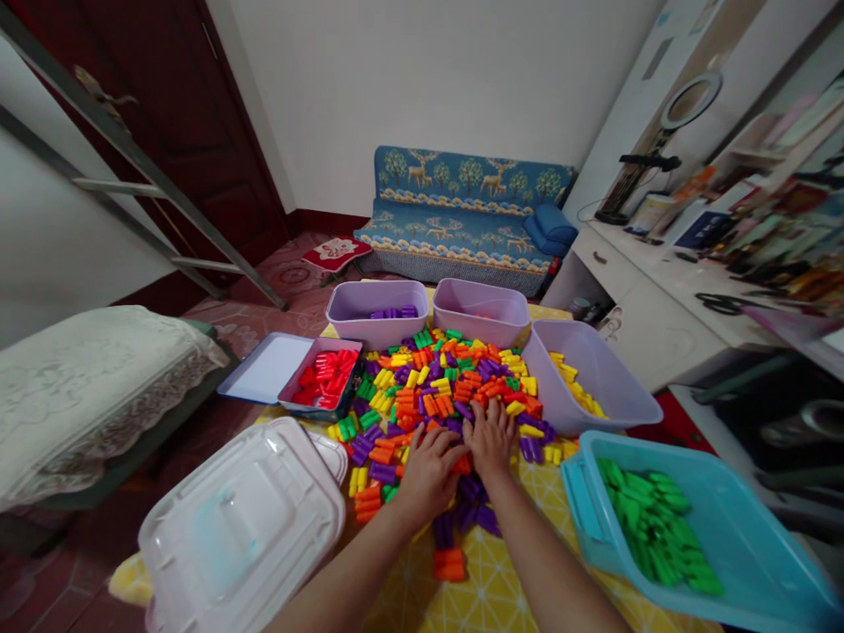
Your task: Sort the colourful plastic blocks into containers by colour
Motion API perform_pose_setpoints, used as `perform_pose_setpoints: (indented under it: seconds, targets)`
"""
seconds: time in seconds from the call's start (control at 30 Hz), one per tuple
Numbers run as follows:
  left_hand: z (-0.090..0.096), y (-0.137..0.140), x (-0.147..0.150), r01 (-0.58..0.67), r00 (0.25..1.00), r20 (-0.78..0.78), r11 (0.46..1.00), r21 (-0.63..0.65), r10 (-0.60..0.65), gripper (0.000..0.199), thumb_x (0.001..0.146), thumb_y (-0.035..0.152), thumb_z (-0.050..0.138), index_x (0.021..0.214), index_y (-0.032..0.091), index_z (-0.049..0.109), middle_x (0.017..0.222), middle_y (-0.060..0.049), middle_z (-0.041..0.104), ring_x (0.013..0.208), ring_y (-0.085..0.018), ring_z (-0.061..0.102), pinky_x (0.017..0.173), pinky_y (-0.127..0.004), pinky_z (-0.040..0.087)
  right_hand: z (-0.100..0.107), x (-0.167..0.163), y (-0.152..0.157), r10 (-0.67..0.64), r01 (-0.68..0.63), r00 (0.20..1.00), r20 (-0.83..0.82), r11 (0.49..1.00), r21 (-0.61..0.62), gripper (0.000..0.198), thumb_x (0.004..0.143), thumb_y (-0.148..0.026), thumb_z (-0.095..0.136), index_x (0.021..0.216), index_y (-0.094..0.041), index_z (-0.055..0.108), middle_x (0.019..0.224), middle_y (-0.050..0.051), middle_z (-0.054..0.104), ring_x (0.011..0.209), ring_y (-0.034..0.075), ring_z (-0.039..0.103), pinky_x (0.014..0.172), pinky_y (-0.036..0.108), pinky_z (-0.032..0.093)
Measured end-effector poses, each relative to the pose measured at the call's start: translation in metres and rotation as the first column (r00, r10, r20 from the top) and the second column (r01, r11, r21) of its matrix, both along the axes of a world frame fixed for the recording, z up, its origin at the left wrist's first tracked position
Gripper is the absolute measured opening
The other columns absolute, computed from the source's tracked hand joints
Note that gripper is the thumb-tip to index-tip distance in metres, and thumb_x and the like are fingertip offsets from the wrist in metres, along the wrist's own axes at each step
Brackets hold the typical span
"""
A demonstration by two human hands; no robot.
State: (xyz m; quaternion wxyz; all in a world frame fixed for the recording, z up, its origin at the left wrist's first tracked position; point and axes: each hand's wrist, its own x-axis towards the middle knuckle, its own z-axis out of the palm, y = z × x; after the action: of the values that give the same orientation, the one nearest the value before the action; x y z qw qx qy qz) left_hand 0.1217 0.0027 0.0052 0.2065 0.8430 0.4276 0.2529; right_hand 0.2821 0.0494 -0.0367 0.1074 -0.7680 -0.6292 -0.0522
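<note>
A heap of small ridged plastic pieces (pixel 422 374) in orange, yellow, green and purple covers the middle of the table. My left hand (pixel 428 470) rests on the near side of the heap, fingers stretched out and apart, beside an orange piece (pixel 462 462). Close on its right, my right hand (pixel 489 440) lies on the pieces with its fingers spread. Between and below my hands are several purple pieces (pixel 469 503). An orange piece (pixel 449 564) sits nearest to me. What lies under my palms is hidden.
Around the heap stand a lilac bin (pixel 375 332) with purple pieces, another lilac bin (pixel 480 327), a lilac bin (pixel 607 387) with yellow pieces, a blue bin (pixel 758 519) with green ones, and an open box (pixel 290 387) with red ones. White lids (pixel 243 527) lie left.
</note>
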Motion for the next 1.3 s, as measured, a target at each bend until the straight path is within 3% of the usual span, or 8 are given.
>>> perform_pose_setpoints:
  seconds: [0.17,0.27,0.4,0.5,0.67,0.87,1.07,1.3]
  targets:
    - [0.004,0.007,-0.004,-0.048,0.964,0.258,0.996,-0.069,0.065,0.029,0.091,0.019,0.052,0.113,0.028,0.068,0.110,-0.006,0.070,0.106,-0.022,0.061,0.113,-0.051,0.029,0.003,-0.002,-0.001,-0.021,0.021,1.000,0.012,1.000,-0.017,0.046,0.090,-0.033,0.048,0.135,-0.023,0.057,0.147,0.014,0.046,0.139,0.033,0.034,0.113,0.052,0.021]
    - [0.010,0.014,-0.011,-0.201,0.778,0.534,0.937,-0.287,0.330,0.022,0.090,0.027,0.055,0.106,0.023,0.070,0.106,-0.008,0.071,0.105,-0.023,0.062,0.103,-0.041,0.041,0.006,-0.003,-0.003,-0.016,0.016,1.000,0.010,1.000,-0.007,0.046,0.091,-0.033,0.048,0.135,-0.024,0.057,0.148,0.014,0.044,0.139,0.032,0.033,0.114,0.050,0.019]
    - [0.021,0.025,-0.017,0.000,0.272,0.648,0.673,-0.740,0.712,0.020,0.083,0.036,0.064,0.094,0.019,0.068,0.095,-0.006,0.071,0.090,-0.020,0.065,0.085,-0.033,0.052,0.008,-0.003,-0.002,-0.020,0.020,1.000,-0.010,0.999,-0.031,0.044,0.091,-0.035,0.048,0.133,-0.026,0.058,0.149,0.013,0.044,0.140,0.032,0.032,0.114,0.050,0.020]
    - [0.029,0.030,-0.020,0.395,0.104,0.544,0.467,-0.791,0.833,0.017,0.081,0.030,0.065,0.087,0.014,0.065,0.082,-0.006,0.071,0.076,-0.018,0.067,0.076,-0.032,0.055,0.007,-0.002,-0.001,-0.022,0.022,1.000,-0.006,0.999,-0.045,0.046,0.091,-0.035,0.048,0.135,-0.025,0.056,0.149,0.014,0.043,0.141,0.032,0.031,0.114,0.051,0.020]
    - [0.035,0.028,-0.020,0.544,0.093,0.411,0.300,-0.784,0.907,0.012,0.088,0.023,0.054,0.087,0.013,0.062,0.075,-0.007,0.070,0.066,-0.015,0.068,0.065,-0.027,0.056,0.005,-0.002,-0.002,-0.013,0.013,1.000,0.008,0.999,-0.030,0.045,0.091,-0.034,0.048,0.134,-0.024,0.057,0.149,0.014,0.043,0.140,0.033,0.031,0.114,0.052,0.019]
    - [0.033,0.026,-0.019,0.412,0.102,0.407,0.334,-0.848,0.908,0.019,0.089,0.023,0.055,0.106,0.015,0.057,0.064,0.001,0.061,0.047,-0.010,0.057,0.044,-0.019,0.046,0.008,-0.002,-0.003,-0.011,0.011,1.000,0.001,1.000,-0.020,0.045,0.091,-0.034,0.047,0.134,-0.024,0.057,0.149,0.014,0.043,0.140,0.032,0.032,0.113,0.052,0.019]
    - [0.040,0.026,-0.026,0.504,0.139,0.412,0.293,-0.812,0.901,0.058,0.067,-0.003,0.051,0.122,0.014,0.048,0.085,-0.004,0.070,0.060,-0.014,0.067,0.058,-0.026,0.057,0.008,-0.003,-0.003,-0.008,0.008,1.000,-0.006,1.000,-0.005,0.045,0.091,-0.033,0.048,0.133,-0.025,0.057,0.148,0.014,0.043,0.140,0.032,0.032,0.113,0.051,0.020]
    - [0.050,0.027,-0.028,0.619,-0.003,0.226,0.179,-0.764,0.974,0.020,0.087,0.005,0.051,0.105,0.008,0.059,0.090,-0.010,0.072,0.072,-0.015,0.072,0.070,-0.024,0.060,0.006,-0.003,-0.003,-0.013,0.013,1.000,-0.004,1.000,-0.004,0.044,0.091,-0.034,0.049,0.134,-0.026,0.057,0.149,0.013,0.043,0.140,0.032,0.032,0.114,0.050,0.020]
